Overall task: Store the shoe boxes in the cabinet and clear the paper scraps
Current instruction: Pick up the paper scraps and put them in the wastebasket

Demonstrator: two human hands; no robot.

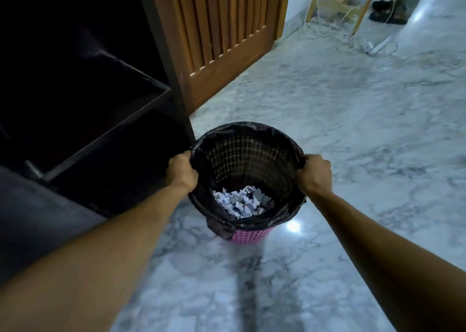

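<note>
A pink mesh waste basket [252, 236] lined with a black bag stands on the marble floor in the middle of the view. Crumpled white paper scraps [243, 201] lie at its bottom. My left hand [181, 171] grips the basket's left rim and my right hand [315, 174] grips its right rim, both closed over the bag's folded edge. The dark cabinet [88, 120] with open shelves stands just left of the basket; its inside is too dark to make out. No shoe boxes are visible.
A slatted wooden cabinet door [227, 36] stands open behind the basket. Cables and a white power strip [375, 46] lie on the floor at the back right, near a wooden frame and a person's sandalled feet [388, 11]. Marble floor [353, 130] spreads to the right.
</note>
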